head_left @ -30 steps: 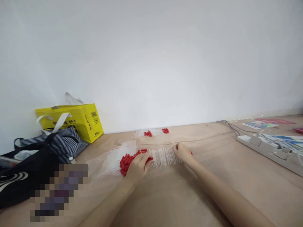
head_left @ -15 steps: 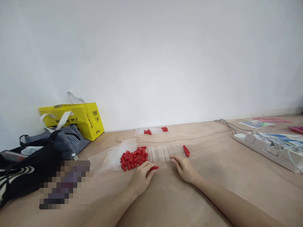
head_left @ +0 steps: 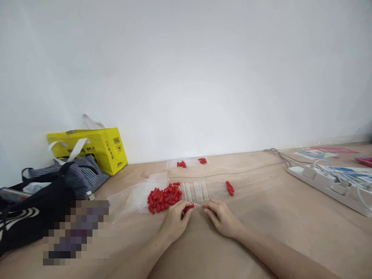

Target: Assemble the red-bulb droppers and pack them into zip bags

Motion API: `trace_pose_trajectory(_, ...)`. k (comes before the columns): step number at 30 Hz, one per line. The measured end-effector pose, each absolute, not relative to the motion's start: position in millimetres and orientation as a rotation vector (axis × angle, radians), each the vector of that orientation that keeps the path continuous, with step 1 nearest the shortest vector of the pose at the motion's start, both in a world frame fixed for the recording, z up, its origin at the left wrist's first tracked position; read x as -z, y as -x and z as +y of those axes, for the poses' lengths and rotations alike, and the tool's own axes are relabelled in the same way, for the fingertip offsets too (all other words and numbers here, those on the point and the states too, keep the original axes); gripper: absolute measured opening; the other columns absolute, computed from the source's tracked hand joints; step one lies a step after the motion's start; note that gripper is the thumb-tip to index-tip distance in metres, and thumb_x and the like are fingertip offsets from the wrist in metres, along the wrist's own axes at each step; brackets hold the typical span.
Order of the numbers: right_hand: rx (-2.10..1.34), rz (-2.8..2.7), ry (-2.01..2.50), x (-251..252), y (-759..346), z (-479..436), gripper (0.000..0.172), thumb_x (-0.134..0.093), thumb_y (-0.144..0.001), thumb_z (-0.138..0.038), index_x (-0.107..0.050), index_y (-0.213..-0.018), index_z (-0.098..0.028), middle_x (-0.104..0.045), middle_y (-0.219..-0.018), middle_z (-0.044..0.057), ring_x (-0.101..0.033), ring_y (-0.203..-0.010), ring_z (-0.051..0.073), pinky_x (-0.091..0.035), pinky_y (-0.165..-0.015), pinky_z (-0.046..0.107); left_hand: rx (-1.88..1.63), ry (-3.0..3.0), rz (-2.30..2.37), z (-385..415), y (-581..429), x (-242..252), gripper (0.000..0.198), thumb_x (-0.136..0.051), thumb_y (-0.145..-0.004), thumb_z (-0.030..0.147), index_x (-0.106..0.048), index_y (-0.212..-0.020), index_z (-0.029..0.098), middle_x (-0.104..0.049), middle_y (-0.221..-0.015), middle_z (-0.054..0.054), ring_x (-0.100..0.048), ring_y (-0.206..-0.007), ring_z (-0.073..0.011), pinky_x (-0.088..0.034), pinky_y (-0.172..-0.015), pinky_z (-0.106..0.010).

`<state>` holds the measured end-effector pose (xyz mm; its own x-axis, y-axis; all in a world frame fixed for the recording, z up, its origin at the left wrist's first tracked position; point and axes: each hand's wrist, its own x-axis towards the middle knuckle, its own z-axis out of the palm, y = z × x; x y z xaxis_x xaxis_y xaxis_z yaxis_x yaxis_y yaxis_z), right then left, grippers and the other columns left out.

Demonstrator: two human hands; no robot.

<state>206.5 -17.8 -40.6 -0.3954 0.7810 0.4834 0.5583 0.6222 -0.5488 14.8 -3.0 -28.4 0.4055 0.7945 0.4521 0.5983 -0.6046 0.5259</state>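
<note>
My left hand (head_left: 176, 221) pinches a small red cap (head_left: 188, 207) just in front of a pile of red caps (head_left: 163, 196). My right hand (head_left: 222, 217) pinches a thin clear tube (head_left: 200, 205) whose left end meets the red cap. Behind both hands lies a row of clear tubes (head_left: 205, 190) on the brown table, with a few red caps (head_left: 229, 188) at its right end. Empty clear plastic bags (head_left: 132, 195) lie left of the pile.
A clear bag with two small clusters of red caps (head_left: 192, 162) lies near the wall. A yellow bag (head_left: 99, 147), a striped bag (head_left: 74, 174) and a black bag (head_left: 31, 217) crowd the left. A white power strip (head_left: 328, 186) with cables and papers is at the right.
Both hands drew back from the caps and tubes toward me. The left brought a red cap and the right a clear tube, and the two pieces now meet between the hands.
</note>
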Motion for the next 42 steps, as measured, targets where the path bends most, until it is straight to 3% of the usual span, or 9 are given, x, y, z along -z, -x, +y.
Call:
trace_pose_trajectory(11,-0.338,-2.145,1.063,40.7,-195.6,-23.3,0.028,-0.034,-0.086,-0.02,-0.058,-0.101,-0.024,-0.061,-0.08,0.003,-0.053,-0.077,0.017,-0.031,-0.07,0.029,-1.121,-2.261,1.219,-2.6,-15.0,28.7,0.02,-0.044,-0.082,0.025,-0.062,-0.077,0.018,-0.059,-0.073,-0.002,-0.054,-0.068,-0.0155,-0.044,-0.064,-0.026)
trace_pose_trajectory(25,0.115,-2.368,1.039,38.9,-211.9,-14.3,0.025,-0.039,-0.077,-0.008,-0.059,-0.084,-0.021,-0.059,-0.072,0.0,-0.042,-0.058,0.011,-0.018,-0.062,0.029,-0.931,-2.577,1.158,-10.3,-14.3,30.0,0.018,-0.042,-0.085,0.022,-0.057,-0.076,0.019,-0.058,-0.074,-0.002,-0.053,-0.071,-0.0166,-0.038,-0.068,-0.029)
trace_pose_trajectory(42,-0.17,-2.32,1.07,34.3,-203.0,-22.0,0.023,-0.036,-0.082,-0.013,-0.057,-0.084,-0.021,-0.06,-0.073,0.0,-0.046,-0.061,0.012,-0.02,-0.065,0.027,-0.952,-2.729,1.077,-12.5,-17.0,29.8,0.018,-0.041,-0.083,0.021,-0.052,-0.07,0.018,-0.056,-0.069,-0.001,-0.046,-0.067,-0.0159,-0.036,-0.067,-0.029)
